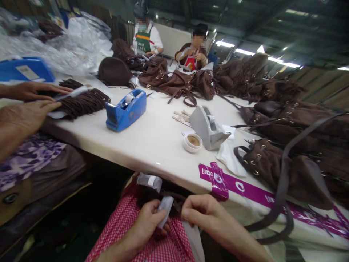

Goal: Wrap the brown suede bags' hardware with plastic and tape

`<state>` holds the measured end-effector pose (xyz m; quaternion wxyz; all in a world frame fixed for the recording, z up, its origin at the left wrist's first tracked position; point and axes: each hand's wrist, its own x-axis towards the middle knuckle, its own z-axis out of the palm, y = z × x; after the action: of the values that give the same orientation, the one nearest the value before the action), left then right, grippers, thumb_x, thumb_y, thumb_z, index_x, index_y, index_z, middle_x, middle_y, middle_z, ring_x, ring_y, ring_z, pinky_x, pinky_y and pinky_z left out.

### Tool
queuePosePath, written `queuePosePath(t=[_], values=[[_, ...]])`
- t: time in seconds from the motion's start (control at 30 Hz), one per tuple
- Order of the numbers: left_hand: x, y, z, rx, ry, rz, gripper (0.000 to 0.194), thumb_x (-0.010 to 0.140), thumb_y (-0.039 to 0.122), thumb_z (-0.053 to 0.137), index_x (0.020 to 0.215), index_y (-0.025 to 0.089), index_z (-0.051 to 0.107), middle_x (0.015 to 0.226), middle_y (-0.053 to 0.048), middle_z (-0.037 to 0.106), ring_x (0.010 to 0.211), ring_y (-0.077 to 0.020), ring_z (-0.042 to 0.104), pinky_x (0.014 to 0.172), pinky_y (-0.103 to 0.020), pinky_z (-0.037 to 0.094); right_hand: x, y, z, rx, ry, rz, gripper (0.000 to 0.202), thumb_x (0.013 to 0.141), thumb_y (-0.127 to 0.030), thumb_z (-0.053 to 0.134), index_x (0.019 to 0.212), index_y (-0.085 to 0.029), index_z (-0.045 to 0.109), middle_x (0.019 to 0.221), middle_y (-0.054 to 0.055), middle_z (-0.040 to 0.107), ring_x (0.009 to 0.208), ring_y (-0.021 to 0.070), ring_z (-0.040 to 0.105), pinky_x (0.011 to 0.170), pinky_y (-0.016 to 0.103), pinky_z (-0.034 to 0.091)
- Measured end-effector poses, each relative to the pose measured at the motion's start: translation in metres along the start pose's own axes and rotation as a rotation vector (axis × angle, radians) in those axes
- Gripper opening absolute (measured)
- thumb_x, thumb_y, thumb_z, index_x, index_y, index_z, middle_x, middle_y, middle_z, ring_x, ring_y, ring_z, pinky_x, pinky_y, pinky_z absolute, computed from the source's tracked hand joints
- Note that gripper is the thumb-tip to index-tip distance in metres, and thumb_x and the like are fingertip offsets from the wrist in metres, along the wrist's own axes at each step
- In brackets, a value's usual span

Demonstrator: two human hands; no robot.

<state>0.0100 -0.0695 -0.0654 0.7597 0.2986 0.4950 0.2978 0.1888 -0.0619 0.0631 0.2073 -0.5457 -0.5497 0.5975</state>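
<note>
Head view looks down at the person's lap, just below the near edge of the white tabletop (152,142). The left hand (148,225) is closed around a small grey-white strip of paper (165,209), pinching it between thumb and fingers over the red checked cloth (131,225). The right hand (203,213) sits just beside it, fingers curled in, touching the dark brown piece (152,196) that lies under the tabletop edge; whether it grips anything cannot be told. On the tabletop, a blue tape dispenser (125,109) stands well beyond the hands, a grey dispenser (207,127) to its right with a small white cup (193,142) touching it. Brown bags (289,171) are piled along the right side. A co-worker's hands (29,102) rest on brown fringe (81,102) left of the blue dispenser.
</note>
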Motion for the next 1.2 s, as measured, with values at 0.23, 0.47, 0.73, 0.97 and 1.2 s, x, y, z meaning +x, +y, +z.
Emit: queuePosePath(t=[0.23, 0.47, 0.73, 0.97, 1.2], values=[[-0.002, -0.017, -0.003, 0.005, -0.036, 0.063, 0.043, 0.070, 0.050, 0.071, 0.087, 0.014, 0.056, 0.063, 0.000, 0.063, 0.052, -0.0115, 0.058, 0.048, -0.021, 0.043, 0.048, 0.083, 0.040, -0.007, 0.085, 0.034, 0.029, 0.072, -0.037, 0.058, 0.053, -0.019, 0.048, 0.051, -0.005, 0.042, 0.052, 0.0095, 0.033, 0.050, 0.024, 0.024], [0.000, -0.021, -0.005, 0.020, -0.054, 0.082, 0.048, 0.067, 0.057, 0.073, 0.083, 0.015, 0.054, 0.061, 0.003, 0.059, 0.051, -0.0110, 0.056, 0.047, -0.021, 0.043, 0.053, 0.099, 0.046, -0.035, 0.206, 0.116, 0.029, 0.069, -0.033, 0.067, 0.049, -0.017, 0.053, 0.046, -0.006, 0.043, 0.050, 0.0096, 0.035, 0.049, 0.025, 0.022], [-0.005, -0.014, -0.006, 0.056, -0.028, 0.026, 0.070, 0.060, 0.082, 0.065, 0.082, 0.016, 0.055, 0.060, 0.000, 0.064, 0.051, -0.0144, 0.060, 0.047, -0.023, 0.046, 0.045, 0.105, 0.047, 0.139, 0.171, 0.127, 0.032, 0.071, -0.040, 0.068, 0.053, -0.016, 0.057, 0.050, -0.003, 0.053, 0.050, 0.0099, 0.040, 0.051, 0.024, 0.027], [-0.008, -0.011, -0.004, -0.044, -0.055, -0.002, 0.068, 0.063, 0.077, 0.068, 0.086, 0.014, 0.059, 0.061, -0.004, 0.067, 0.048, -0.0137, 0.059, 0.045, -0.022, 0.046, 0.039, 0.109, 0.050, 0.425, 0.139, 0.091, 0.030, 0.062, -0.039, 0.078, 0.076, -0.016, 0.063, 0.062, -0.002, 0.061, 0.058, 0.0133, 0.051, 0.059, 0.025, 0.037], [-0.007, -0.014, -0.005, -0.005, -0.064, -0.004, 0.073, 0.064, 0.077, 0.068, 0.098, 0.012, 0.061, 0.059, -0.003, 0.065, 0.046, -0.0143, 0.059, 0.044, -0.023, 0.046, 0.047, 0.101, 0.072, 0.589, 0.235, 0.114, 0.039, 0.057, -0.043, 0.084, 0.081, -0.017, 0.068, 0.061, -0.001, 0.062, 0.057, 0.0164, 0.055, 0.059, 0.027, 0.043]])
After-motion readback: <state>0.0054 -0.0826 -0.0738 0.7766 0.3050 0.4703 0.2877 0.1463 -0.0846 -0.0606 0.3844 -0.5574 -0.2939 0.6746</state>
